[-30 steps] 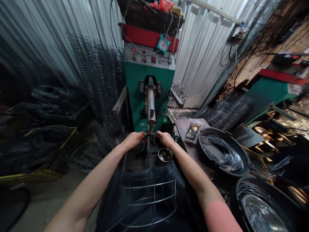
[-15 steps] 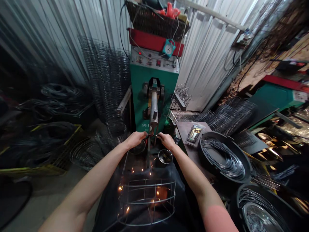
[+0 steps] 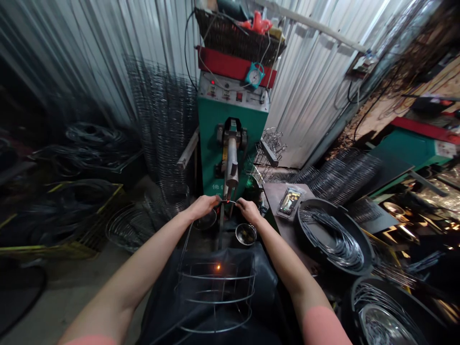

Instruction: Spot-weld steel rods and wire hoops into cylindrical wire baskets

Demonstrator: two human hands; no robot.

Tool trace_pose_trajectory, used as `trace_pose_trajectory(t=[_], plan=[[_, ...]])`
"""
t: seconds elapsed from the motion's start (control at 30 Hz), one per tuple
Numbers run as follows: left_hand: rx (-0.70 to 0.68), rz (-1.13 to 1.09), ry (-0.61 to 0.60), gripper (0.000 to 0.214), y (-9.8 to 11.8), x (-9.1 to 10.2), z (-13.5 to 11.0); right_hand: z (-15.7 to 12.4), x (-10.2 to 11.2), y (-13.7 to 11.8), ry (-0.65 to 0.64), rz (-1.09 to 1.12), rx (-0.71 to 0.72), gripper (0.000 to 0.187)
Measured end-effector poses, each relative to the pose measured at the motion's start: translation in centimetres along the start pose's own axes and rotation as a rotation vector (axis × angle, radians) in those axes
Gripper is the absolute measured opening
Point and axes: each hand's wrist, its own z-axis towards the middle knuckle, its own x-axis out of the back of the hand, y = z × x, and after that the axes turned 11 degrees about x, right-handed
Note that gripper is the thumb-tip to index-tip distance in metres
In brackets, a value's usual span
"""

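Note:
Between my two hands runs a thin metal wire (image 3: 232,201), level under the electrode arm (image 3: 232,163) of a green spot welder (image 3: 212,129). A small spot on the wire glows red at the electrode tip. My left hand (image 3: 205,206) pinches the wire's left end, and the fingers of my right hand (image 3: 248,210) close on its right end. Below, over a dark apron (image 3: 161,311), hangs a round wire frame (image 3: 215,302) with several hoops. A thin wire rises from its left side toward my left hand; whether it joins the held wire I cannot tell. One spark glows above the frame.
Small metal bowls (image 3: 246,234) sit beside the lower electrode. At right, a phone (image 3: 290,201) lies on a bench near black tubs (image 3: 368,239) of bent wires. Stacked wire racks (image 3: 161,124) stand left of the welder, beyond a yellow-edged crate (image 3: 117,194).
Several sparks flying over the frame have dwindled to one. A red glow now shows on the wire at the electrode. The wire frame has shifted slightly; both hands keep their hold.

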Motion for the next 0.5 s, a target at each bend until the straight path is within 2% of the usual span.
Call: trace_pose_trajectory(t=[0.17, 0.27, 0.33, 0.4, 0.43, 0.5], plan=[[0.007, -0.003, 0.009, 0.027, 0.0, 0.0, 0.2, 0.1, -0.5, 0.4, 0.046, 0.143, -0.025, 0.027], [0.017, -0.002, 0.025, 0.026, 0.4, 0.0, -0.2, -1.4, -0.2, 0.2, 0.065, 0.218, -0.081, 0.027], [0.027, 0.001, 0.042, 0.025, 0.8, 0.0, -0.7, -3.9, 0.7, -0.7, 0.091, 0.17, -0.123, 0.028], [0.042, 0.008, 0.055, 0.024, 1.3, 0.1, -1.3, -7.5, 1.8, -2.7, 0.131, 0.1, -0.12, 0.033], [0.051, 0.011, 0.058, 0.024, 1.7, 0.2, -1.6, -9.6, 2.3, -4.1, 0.138, 0.094, -0.079, 0.034], [0.07, 0.016, 0.055, 0.025, 2.5, 0.6, -2.4, -13.7, 3.1, -7.3, 0.065, 0.153, 0.097, 0.034]])
